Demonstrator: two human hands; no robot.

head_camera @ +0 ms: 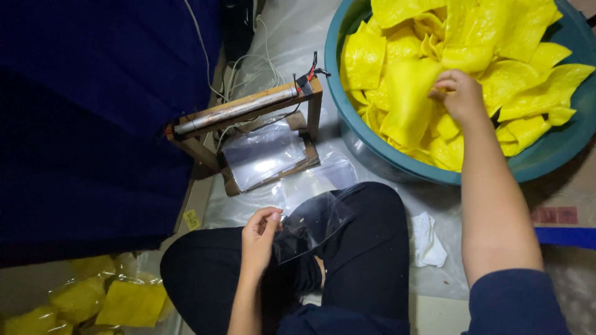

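The left hand point(259, 234), bent at the wrist over the lap, pinches a clear bag point(310, 224), while the outstretched right hand point(458, 93) grips a yellow chip point(406, 102) in the basin point(546, 155).

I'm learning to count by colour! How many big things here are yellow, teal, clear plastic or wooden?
Yellow heaps of crinkly sheets: 1, in the basin, under the right hand
Teal round plastic basins: 1
Clear plastic bags in the left hand: 1
Wooden frame stands with a metal bar: 1
Total: 4
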